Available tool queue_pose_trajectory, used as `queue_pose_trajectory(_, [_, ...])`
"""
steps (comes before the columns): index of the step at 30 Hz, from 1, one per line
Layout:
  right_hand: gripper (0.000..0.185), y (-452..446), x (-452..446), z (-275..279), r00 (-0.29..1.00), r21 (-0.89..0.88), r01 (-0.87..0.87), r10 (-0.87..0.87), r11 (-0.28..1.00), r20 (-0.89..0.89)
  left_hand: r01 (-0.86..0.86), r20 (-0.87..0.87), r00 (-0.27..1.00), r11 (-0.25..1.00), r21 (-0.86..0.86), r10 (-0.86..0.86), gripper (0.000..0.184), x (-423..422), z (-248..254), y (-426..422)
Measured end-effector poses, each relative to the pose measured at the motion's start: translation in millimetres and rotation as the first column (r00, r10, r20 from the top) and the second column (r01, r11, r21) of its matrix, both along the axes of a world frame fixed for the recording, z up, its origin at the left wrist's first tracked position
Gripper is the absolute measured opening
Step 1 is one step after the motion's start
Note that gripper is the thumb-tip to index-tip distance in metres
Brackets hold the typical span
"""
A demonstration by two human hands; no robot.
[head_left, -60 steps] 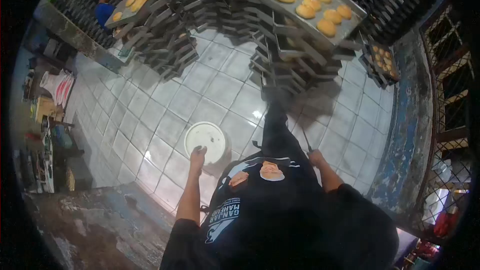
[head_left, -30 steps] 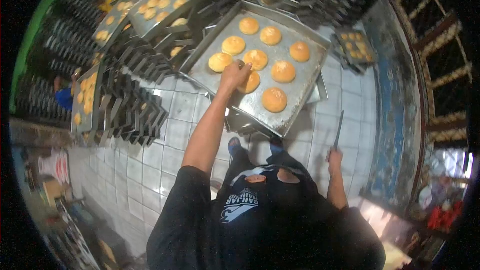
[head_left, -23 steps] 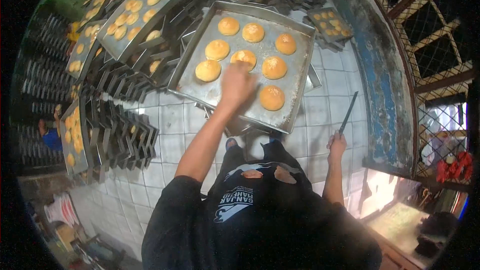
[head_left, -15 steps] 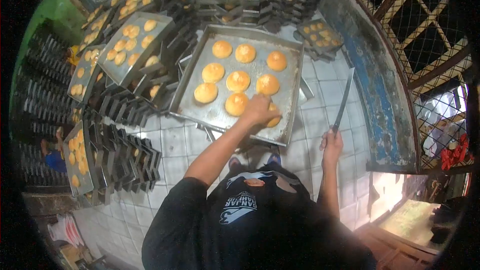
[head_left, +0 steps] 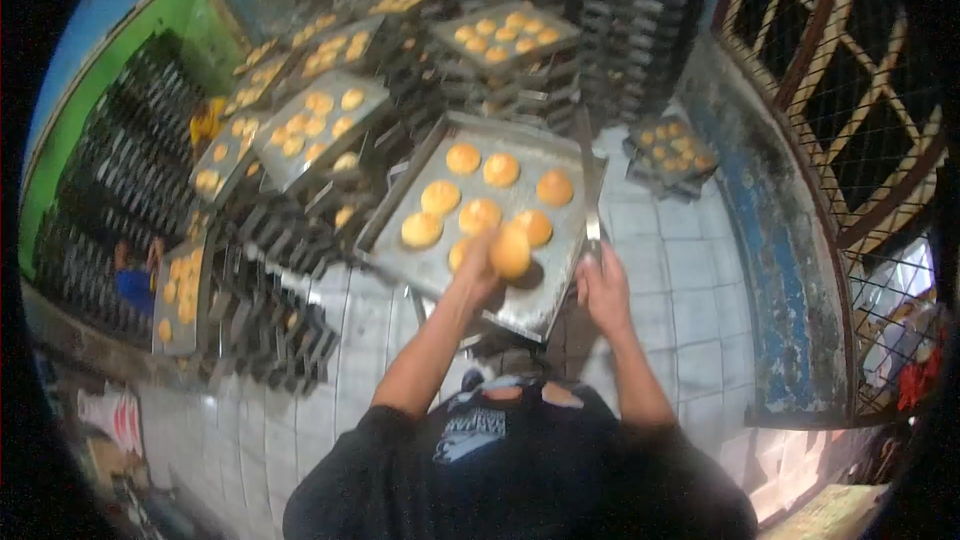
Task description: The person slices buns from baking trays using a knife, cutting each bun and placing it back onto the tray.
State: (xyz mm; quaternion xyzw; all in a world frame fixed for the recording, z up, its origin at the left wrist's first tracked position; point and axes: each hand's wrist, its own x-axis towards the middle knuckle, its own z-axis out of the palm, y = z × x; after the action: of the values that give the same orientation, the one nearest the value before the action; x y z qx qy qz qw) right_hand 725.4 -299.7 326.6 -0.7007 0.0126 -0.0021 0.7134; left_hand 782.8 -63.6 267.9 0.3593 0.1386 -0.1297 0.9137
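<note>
A metal baking tray [head_left: 405, 202] with several round golden buns stands in front of me. My left hand [head_left: 484, 268] is closed around one bun [head_left: 511, 251], held up just above the tray's near part. Other buns, such as a bun [head_left: 463, 159] at the far left corner, lie on the tray in rough rows. My right hand [head_left: 604, 285] grips the dark handle of a long knife [head_left: 588, 165]. Its blade points away from me, over the tray's right edge. The fingers of my left hand partly cover a bun behind them.
Tall stacks of trays stand at left and back, among them a bun-filled tray [head_left: 325, 130] and a back tray [head_left: 505, 35]. A smaller tray stack [head_left: 672, 152] sits on the tiled floor [head_left: 690, 270] by the blue wall [head_left: 770, 270]. Another person [head_left: 135, 285] is at far left.
My left hand has lifted a bun off the tray's near right corner. My right hand has brought the knife leftward to the tray's right edge. The camera view has shifted.
</note>
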Motion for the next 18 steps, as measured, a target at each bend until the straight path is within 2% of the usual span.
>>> queue_pose_trajectory(1, [0.030, 0, 5, 3, 0.994, -0.005, -0.101, 0.101, 0.995, 0.033, -0.134, -0.086, 0.989, 0.978, -0.158, 0.122, 0.038, 2, 21, -1])
queue_pose_trajectory(2, [0.030, 2, 6, 4, 0.991, -0.003, -0.135, 0.135, 0.991, 0.012, -0.196, -0.053, 0.981, 0.960, -0.201, 0.189, 0.043, 14, 16, 3])
queue_pose_trajectory(3, [0.037, 4, 6, 4, 0.982, -0.078, -0.189, 0.189, 0.979, -0.019, -0.250, -0.018, 0.967, 0.937, -0.244, 0.253, 0.047, 22, 7, 8])
queue_pose_trajectory(4, [0.045, 6, 2, 5, 0.971, -0.151, -0.240, 0.235, 0.959, -0.049, -0.277, -0.034, 0.960, 0.931, -0.239, 0.277, 0.047, 25, 1, 14])
queue_pose_trajectory(5, [0.045, 10, -4, 9, 0.966, -0.148, -0.258, 0.252, 0.955, -0.059, -0.267, -0.027, 0.962, 0.923, -0.278, 0.270, 0.049, 28, -4, 19])
queue_pose_trajectory(8, [0.048, 21, -27, 22, 0.964, -0.388, -0.220, 0.261, 0.895, 0.054, -0.297, -0.044, 0.953, 0.896, -0.329, 0.300, 0.050, 29, 4, 20])
queue_pose_trajectory(11, [0.050, 30, -43, 17, 0.960, -0.445, -0.175, 0.253, 0.878, 0.121, -0.336, -0.053, 0.939, 0.875, -0.350, 0.339, 0.049, 31, 14, 19])
queue_pose_trajectory(12, [0.050, 32, -49, 22, 0.970, -0.434, -0.194, 0.239, 0.880, 0.050, -0.345, -0.041, 0.934, 0.868, -0.357, 0.355, 0.048, 31, 14, 20])
queue_pose_trajectory(16, [0.045, 41, -64, 13, 0.984, -0.481, -0.110, 0.165, 0.870, 0.074, -0.339, -0.071, 0.938, 0.854, -0.395, 0.339, 0.047, 32, 27, 19])
queue_pose_trajectory(18, [0.036, 47, -68, 8, 0.989, -0.324, -0.127, 0.142, 0.938, 0.024, -0.347, -0.083, 0.936, 0.865, -0.363, 0.341, 0.047, 28, 37, 18])
